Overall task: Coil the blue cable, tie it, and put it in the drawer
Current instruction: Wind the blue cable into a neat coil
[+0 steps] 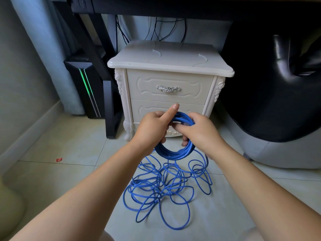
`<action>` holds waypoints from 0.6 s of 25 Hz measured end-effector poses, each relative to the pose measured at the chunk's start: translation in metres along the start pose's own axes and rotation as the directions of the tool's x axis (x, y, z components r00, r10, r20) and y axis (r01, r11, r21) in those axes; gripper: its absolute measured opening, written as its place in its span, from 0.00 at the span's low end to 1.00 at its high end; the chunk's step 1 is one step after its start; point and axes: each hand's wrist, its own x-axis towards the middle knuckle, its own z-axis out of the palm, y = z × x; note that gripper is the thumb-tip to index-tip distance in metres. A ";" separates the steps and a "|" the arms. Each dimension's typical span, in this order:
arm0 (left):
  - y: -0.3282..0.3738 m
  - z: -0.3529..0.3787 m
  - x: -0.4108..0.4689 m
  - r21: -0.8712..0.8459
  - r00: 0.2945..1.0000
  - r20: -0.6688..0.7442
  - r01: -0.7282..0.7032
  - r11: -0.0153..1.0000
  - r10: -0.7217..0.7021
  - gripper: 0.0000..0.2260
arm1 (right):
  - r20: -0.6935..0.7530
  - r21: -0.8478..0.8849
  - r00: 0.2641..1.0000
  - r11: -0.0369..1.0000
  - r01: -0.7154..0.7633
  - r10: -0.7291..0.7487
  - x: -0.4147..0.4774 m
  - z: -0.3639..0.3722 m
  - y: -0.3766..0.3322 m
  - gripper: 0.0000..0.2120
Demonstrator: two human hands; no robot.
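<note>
While both hands grip it, blue cable (173, 154): partly wound into a tight coil, held upright in the air in front of the nightstand's lower half.
Loose loops (161, 188): a tangled heap of the same cable on the floor, directly below and nearer than the coil, with strands running up to it.
Left hand (154, 126): fingers curled round the coil's left side, thumb sticking up and pointing far.
Right hand (199, 131): fingers wrapped round the coil's right side, clamped on the bundle.
Nightstand (170, 61): white and carved, standing on the far side of the hands.
Upper drawer (147, 87): shut, with a silver handle (168, 89) at its middle.
Lower drawer (149, 108): shut, partly hidden by the hands.
Floor (69, 145): pale tiles, with a small red scrap (59, 160) at the left.
Computer tower (85, 84): black with a green light strip, left of the nightstand.
Black seat (271, 84): large and glossy, at the right.
</note>
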 end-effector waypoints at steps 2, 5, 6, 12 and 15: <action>0.000 0.002 -0.002 0.007 1.000 0.008 -0.016 1.000 0.016 0.17 | -0.061 -0.135 0.998 0.991 0.024 -0.033 0.000 0.002 -0.001 0.13; 0.001 0.002 -0.004 0.013 0.999 0.028 -0.017 1.000 0.017 0.11 | -0.034 -0.099 0.999 0.994 0.036 -0.040 0.001 0.002 0.000 0.14; 0.001 0.000 -0.003 -0.011 1.000 0.027 0.001 1.000 -0.001 0.11 | 0.018 -0.012 0.999 0.999 0.038 -0.038 0.001 0.000 0.001 0.14; 0.001 -0.009 0.005 -0.274 0.988 0.038 0.153 0.950 -0.149 0.19 | 0.461 0.517 0.874 0.847 -0.124 -0.153 0.001 -0.033 0.008 0.20; 0.002 -0.011 0.006 -0.381 0.980 0.050 0.198 0.903 -0.194 0.18 | 0.580 0.605 0.777 0.768 -0.210 -0.245 0.005 -0.045 0.016 0.37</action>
